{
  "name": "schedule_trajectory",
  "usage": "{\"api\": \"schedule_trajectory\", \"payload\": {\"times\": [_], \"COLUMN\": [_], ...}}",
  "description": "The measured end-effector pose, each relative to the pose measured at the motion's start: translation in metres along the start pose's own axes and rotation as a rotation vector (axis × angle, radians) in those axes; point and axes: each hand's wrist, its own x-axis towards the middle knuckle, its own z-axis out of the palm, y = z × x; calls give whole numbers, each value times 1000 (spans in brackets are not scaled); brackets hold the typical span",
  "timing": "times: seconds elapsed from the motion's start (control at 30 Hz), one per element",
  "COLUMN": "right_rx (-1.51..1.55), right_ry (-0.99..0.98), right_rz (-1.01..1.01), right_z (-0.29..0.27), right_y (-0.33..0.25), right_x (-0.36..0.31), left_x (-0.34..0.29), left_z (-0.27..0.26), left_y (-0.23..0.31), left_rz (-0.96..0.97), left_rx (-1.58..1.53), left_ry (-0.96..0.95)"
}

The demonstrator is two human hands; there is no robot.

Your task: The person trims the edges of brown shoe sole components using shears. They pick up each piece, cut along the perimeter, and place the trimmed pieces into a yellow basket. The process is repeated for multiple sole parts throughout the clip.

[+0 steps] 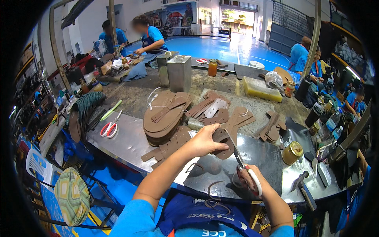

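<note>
My left hand (205, 141) pinches a small brown leather strap piece (224, 152) with punched holes, held above the metal-topped bench. My right hand (249, 179) is wrapped round the red and white handles of a pair of scissors (239, 158). The scissor blades point up and away, lying along the right edge of the leather piece; whether they bite into it I cannot tell. Thin curled leather offcuts (215, 189) lie at the bench's front edge and on my apron. Just beyond my left hand sits a stack of brown sole-shaped pieces (164, 122).
More cut straps (240, 117) lie beyond my hands. A second pair of scissors (109, 128) rests at left. To the right are an open glue jar (292, 153) and a hammer (304, 190). Metal cans (179, 73) and a yellowish block (261, 89) stand farther back. Several people work around.
</note>
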Motion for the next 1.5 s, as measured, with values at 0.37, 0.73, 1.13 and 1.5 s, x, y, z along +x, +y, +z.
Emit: {"api": "schedule_trajectory", "payload": {"times": [0.37,0.73,1.13,1.5], "right_rx": [1011,1247,1204,1243], "right_ry": [-178,-257,-201,-147], "right_rz": [210,161,188,163], "right_z": [-38,-38,-34,-35], "right_y": [47,65,65,68], "right_x": [7,11,9,3], "left_x": [27,-13,11,167], "left_z": [-9,-96,-25,72], "left_y": [-76,-116,-79,-105], "left_rz": [-302,-264,-119,-102], "left_rx": [-380,25,1087,800], "left_ry": [33,308,312,225]}}
